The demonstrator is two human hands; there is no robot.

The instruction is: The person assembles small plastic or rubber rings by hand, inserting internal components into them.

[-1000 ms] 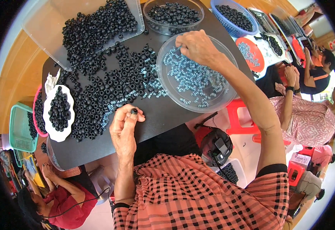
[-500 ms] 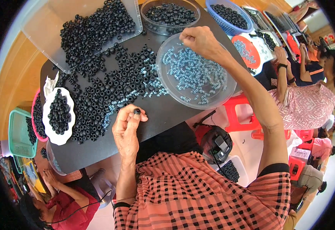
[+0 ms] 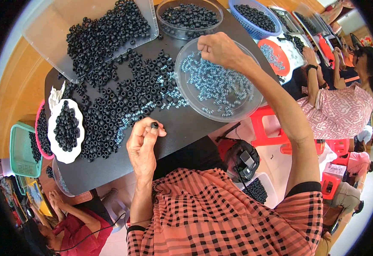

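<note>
My left hand (image 3: 143, 145) is closed over the near edge of the dark table, pinching a small round black bead-like part (image 3: 154, 125) between thumb and fingers. My right hand (image 3: 218, 49) is closed in a pinch above the far side of a round clear tray (image 3: 218, 117); anything between its fingertips is hidden. Many small bluish metal coil springs (image 3: 216, 81) lie in that tray. Beyond my left hand spreads a heap of black ring-shaped parts (image 3: 105, 111), with a line of springs (image 3: 139, 113) along its near side.
A clear bin (image 3: 45, 47) of black parts lies tipped at far left. A clear bowl (image 3: 189, 35), a blue basket (image 3: 251, 32) and a white scalloped plate (image 3: 79, 147) hold more. Red stools (image 3: 267, 128) stand right. Other people sit working at right and lower left.
My right hand has shifted slightly down and left over the tray, its fingers still together. My left hand keeps its pinch on the black part, almost unmoved.
</note>
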